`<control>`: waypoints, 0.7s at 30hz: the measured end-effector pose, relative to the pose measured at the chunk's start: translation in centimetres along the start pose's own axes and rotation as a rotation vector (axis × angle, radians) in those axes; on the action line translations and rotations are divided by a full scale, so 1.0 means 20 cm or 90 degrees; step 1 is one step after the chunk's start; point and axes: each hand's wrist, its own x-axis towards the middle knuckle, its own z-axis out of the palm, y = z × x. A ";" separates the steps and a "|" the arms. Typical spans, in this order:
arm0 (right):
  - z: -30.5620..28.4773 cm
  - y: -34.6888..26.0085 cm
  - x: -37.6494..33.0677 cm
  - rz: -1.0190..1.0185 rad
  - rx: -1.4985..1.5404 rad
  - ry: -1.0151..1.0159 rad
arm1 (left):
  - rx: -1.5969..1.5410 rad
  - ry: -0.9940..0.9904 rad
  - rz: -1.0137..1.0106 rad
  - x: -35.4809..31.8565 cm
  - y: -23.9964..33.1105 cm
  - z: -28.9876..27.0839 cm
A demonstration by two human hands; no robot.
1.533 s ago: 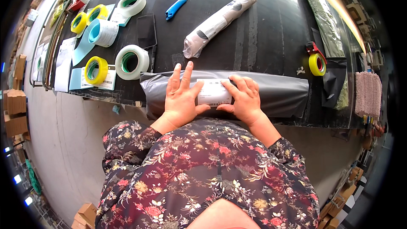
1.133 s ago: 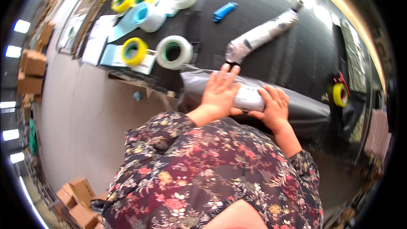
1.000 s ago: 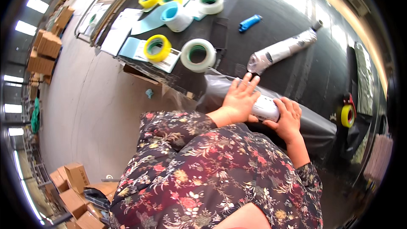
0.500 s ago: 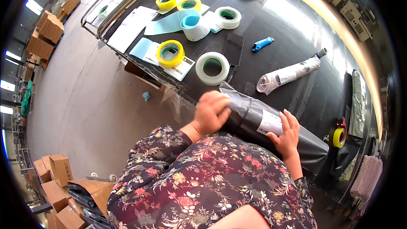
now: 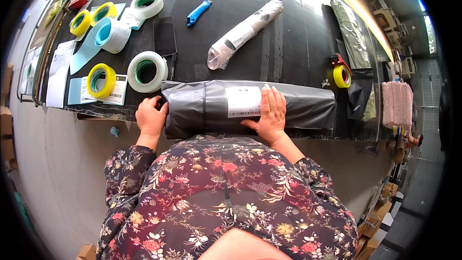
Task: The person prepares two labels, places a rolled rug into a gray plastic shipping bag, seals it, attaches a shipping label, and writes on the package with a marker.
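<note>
A long roll-shaped parcel in a dark grey plastic mailing bag (image 5: 301, 98) lies along the table's near edge. Its white printed label (image 5: 239, 100) faces up near the middle. My right hand (image 5: 270, 115) rests flat across the label's right side, fingers stretched out and thumb apart. At the parcel's left end is my left hand (image 5: 151, 119), its fingers curled and its thumb against the bag's edge, where it appears to pinch the plastic. Just beyond that hand stands a roll of clear tape (image 5: 147, 71).
A bubble-wrapped roll (image 5: 243, 34) and a blue cutter (image 5: 198, 13) lie farther back. Yellow tape rolls (image 5: 101, 81), a label roll (image 5: 112, 35) and a dark phone (image 5: 165, 36) occupy the left. A red tape dispenser (image 5: 341, 71) is at the right, near dark plastic sheeting (image 5: 361, 94).
My view has swung to the right and now faces the table squarely. My left hand has moved from over the bag's left end to its edge. My right hand stays on the label.
</note>
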 end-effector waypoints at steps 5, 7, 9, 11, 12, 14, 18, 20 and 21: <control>0.04 -0.02 -0.07 0.013 0.021 0.060 | 0.043 0.002 0.014 0.01 -0.04 0.05; 0.07 -0.02 -0.08 -0.005 0.019 0.086 | 0.063 0.016 0.034 0.01 -0.06 0.06; 0.07 -0.02 -0.12 -0.024 0.008 0.109 | 0.076 0.033 0.046 0.00 -0.06 0.06; 0.07 -0.01 -0.17 -0.040 -0.004 0.123 | 0.094 0.053 0.061 0.01 -0.05 0.08; 0.08 0.00 -0.19 -0.040 -0.007 0.130 | 0.100 0.066 0.074 0.02 -0.04 0.08; 0.09 0.01 -0.21 -0.036 -0.019 0.113 | 0.104 0.065 0.071 0.04 -0.04 0.09; 0.09 0.06 -0.15 -0.057 -0.032 0.125 | 0.117 0.105 0.056 0.06 -0.01 0.11; 0.08 0.09 -0.14 -0.051 -0.023 0.103 | 0.138 0.049 0.041 0.06 0.02 0.12; 0.07 0.10 -0.12 -0.048 -0.018 0.092 | 0.116 0.068 0.035 0.05 0.04 0.12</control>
